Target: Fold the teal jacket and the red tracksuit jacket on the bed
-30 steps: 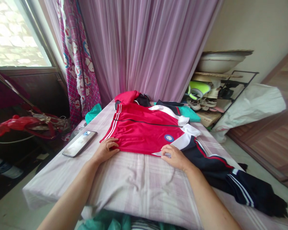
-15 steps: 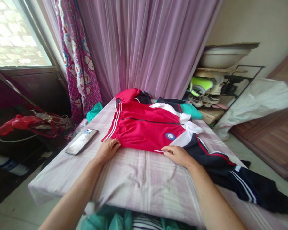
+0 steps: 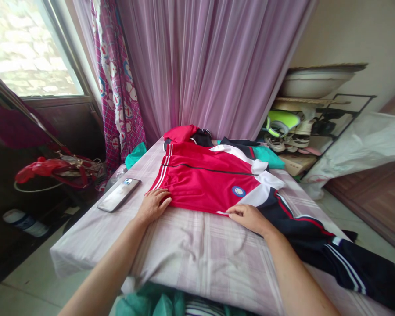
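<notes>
A red track jacket [image 3: 204, 180] with white stripes, a black zip line and a round blue badge lies flat on the pink checked sheet [image 3: 191, 250]. My left hand [image 3: 153, 205] rests on its near left hem corner, fingers together. My right hand [image 3: 248, 216] pinches the near hem by the white panel, thumb and fingers closed on the fabric. A dark navy sleeve with red and white stripes [image 3: 332, 250] trails off to the right.
A phone [image 3: 119, 194] lies on the sheet left of the jacket. More folded clothes [image 3: 187, 134] sit at the far end by the purple curtain. A shoe rack [image 3: 303, 136] stands to the right, and a red bag [image 3: 59, 169] to the left.
The view has shifted slightly right. My right hand has drawn its fingers together on the hem; my left hand stays at the left corner.
</notes>
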A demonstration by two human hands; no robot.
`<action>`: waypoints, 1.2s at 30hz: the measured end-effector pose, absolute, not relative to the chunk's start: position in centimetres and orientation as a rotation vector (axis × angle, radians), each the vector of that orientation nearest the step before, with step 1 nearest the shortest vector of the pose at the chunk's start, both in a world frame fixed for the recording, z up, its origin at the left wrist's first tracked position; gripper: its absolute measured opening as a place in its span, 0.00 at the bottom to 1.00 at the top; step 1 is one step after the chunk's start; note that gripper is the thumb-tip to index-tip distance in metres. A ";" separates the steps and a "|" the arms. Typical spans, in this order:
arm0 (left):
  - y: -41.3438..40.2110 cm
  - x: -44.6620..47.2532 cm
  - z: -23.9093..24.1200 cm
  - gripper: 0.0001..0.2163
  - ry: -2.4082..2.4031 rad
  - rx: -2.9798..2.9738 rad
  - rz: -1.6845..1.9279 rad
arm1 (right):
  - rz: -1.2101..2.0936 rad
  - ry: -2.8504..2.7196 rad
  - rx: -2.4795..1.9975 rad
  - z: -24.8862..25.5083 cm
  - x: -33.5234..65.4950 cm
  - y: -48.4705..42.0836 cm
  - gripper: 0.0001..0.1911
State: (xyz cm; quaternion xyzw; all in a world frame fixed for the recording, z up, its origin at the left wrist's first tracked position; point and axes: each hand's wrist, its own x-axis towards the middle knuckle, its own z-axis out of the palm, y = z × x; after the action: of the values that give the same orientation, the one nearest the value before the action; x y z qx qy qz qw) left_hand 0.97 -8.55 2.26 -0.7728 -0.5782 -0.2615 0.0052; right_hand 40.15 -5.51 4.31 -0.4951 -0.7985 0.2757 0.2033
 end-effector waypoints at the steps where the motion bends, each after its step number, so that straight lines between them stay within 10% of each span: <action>1: -8.4 0.9 2.1 0.21 -1.832 -2.385 -0.841 | 0.765 -2.234 -1.386 4.4 40.1 -5.5 0.14; 36: -8.0 -4.3 2.1 0.21 -1.905 -2.590 -1.060 | 0.276 -2.389 -1.685 4.8 45.1 -7.4 0.25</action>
State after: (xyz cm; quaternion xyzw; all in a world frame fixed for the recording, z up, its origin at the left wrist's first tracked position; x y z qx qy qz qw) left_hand -4.34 -8.03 2.10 -0.7594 -0.5586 -0.3108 -0.1214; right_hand 45.10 -7.45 4.77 -0.5707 -0.8094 0.0935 0.1023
